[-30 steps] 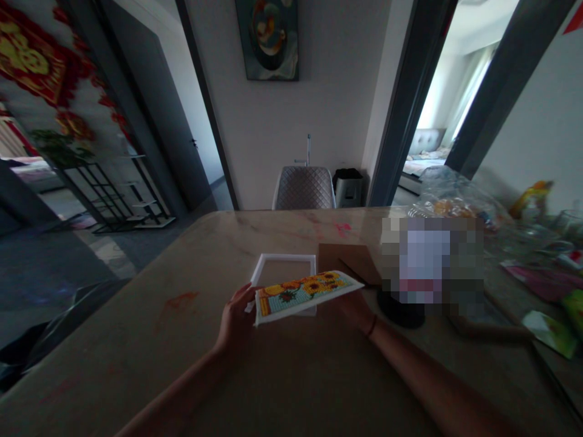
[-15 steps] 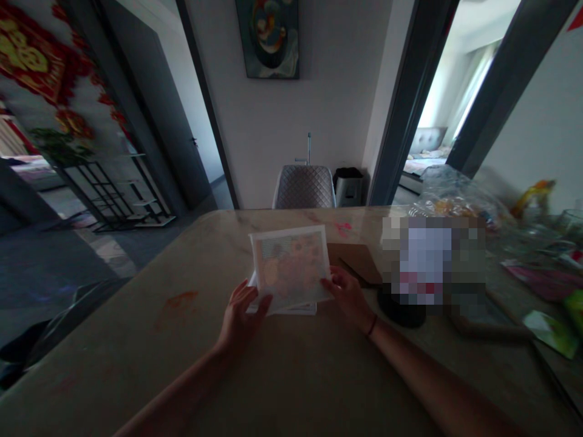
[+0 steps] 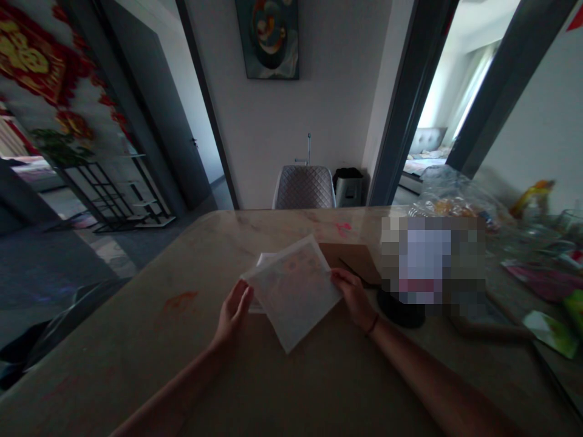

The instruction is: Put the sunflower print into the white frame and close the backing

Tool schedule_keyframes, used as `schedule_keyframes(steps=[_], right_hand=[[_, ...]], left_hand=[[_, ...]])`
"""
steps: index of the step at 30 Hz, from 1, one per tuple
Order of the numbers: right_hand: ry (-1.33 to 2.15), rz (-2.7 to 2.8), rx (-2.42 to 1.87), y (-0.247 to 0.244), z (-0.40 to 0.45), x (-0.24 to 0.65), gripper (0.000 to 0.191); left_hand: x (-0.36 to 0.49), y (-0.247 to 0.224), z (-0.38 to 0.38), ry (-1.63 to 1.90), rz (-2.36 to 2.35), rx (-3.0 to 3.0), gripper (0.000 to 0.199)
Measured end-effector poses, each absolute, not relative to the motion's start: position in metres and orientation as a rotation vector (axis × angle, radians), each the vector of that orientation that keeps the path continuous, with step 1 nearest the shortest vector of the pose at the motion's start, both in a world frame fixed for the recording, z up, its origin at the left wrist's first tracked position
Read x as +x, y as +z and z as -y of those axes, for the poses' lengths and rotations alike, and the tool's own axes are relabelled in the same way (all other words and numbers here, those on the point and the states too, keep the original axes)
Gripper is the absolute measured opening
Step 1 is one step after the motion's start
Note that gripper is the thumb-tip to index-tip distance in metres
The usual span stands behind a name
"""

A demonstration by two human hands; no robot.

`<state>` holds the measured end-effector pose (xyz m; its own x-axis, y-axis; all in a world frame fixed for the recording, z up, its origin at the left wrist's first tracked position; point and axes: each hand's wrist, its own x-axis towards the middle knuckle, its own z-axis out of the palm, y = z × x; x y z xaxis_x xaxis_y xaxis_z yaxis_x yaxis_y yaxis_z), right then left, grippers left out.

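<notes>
Between my hands, a translucent whitish sheet (image 3: 298,297) is held tilted, one corner pointing down toward me. An orange-red pattern shows faintly through its upper part. My left hand (image 3: 234,309) pinches its left corner between thumb and fingers. At the right corner, my right hand (image 3: 353,294) grips the edge with closed fingers. White papers (image 3: 259,303) lie on the table under the sheet, mostly covered by it. A brown board (image 3: 353,258) rests behind my right hand, with a thin dark stick (image 3: 350,267) across it.
On the table (image 3: 182,352), a round black base (image 3: 401,309) stands right of my right hand, below a blurred-out patch. Farther right are a clear plastic bag (image 3: 455,188), a dark frame (image 3: 492,331) and a green-white packet (image 3: 551,334). A chair (image 3: 305,187) stands beyond the far edge.
The sheet has turned from nearly level to a diagonal tilt, its lower corner now nearer me. My left hand has moved slightly to its left corner; my right hand stays almost in place.
</notes>
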<state>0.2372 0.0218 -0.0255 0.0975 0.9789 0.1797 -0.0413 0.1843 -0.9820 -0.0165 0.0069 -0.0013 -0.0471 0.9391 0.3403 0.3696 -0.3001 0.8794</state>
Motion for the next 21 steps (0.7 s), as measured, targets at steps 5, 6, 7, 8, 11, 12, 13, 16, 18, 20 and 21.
schedule_keyframes(steps=[5,6,7,8,11,12,13,16,18,20,21], right_hand=[[1.017,1.18,-1.121,-0.0237,-0.0219,0.2379,0.022],[1.016,1.194,-1.122,-0.0233,-0.0218,0.2379,0.023],[1.019,1.203,-1.119,-0.0231,-0.0218,0.238,0.023],[1.026,1.205,-1.114,-0.023,-0.0219,0.2381,0.024],[1.045,1.186,-1.1,-0.0234,-0.0225,0.2383,0.025],[1.041,1.186,-1.092,-0.0236,-0.0229,0.2384,0.026],[1.025,1.177,-1.088,-0.024,-0.0235,0.2385,0.028],[0.919,1.148,-1.108,-0.0248,-0.0257,0.2391,0.039],[0.888,1.178,-1.134,-0.0252,-0.0265,0.2391,0.046],[0.949,1.267,-1.137,-0.0254,-0.0259,0.2381,0.052],[0.996,1.309,-1.132,-0.0254,-0.0251,0.2373,0.053]], left_hand=[[-0.016,0.0078,-0.0069,1.323,-1.475,1.555,0.052],[-0.0154,0.0076,-0.0073,1.302,-1.518,1.57,0.049],[-0.0146,0.0067,-0.0078,1.278,-1.569,1.598,0.046],[-0.0138,0.0052,-0.0083,1.254,-1.625,1.633,0.043],[-0.0118,0.0002,-0.0098,1.194,-1.743,1.728,0.038],[-0.0115,-0.0008,-0.0101,1.178,-1.75,1.752,0.038],[-0.0116,-0.0012,-0.0104,1.162,-1.742,1.772,0.038],[-0.013,-0.0006,-0.0115,1.165,-1.743,1.784,0.038],[-0.0145,-0.0004,-0.0128,1.209,-1.778,1.721,0.039],[-0.0157,-0.0013,-0.0141,1.246,-1.795,1.637,0.041],[-0.0161,-0.0021,-0.0145,1.254,-1.801,1.614,0.042]])
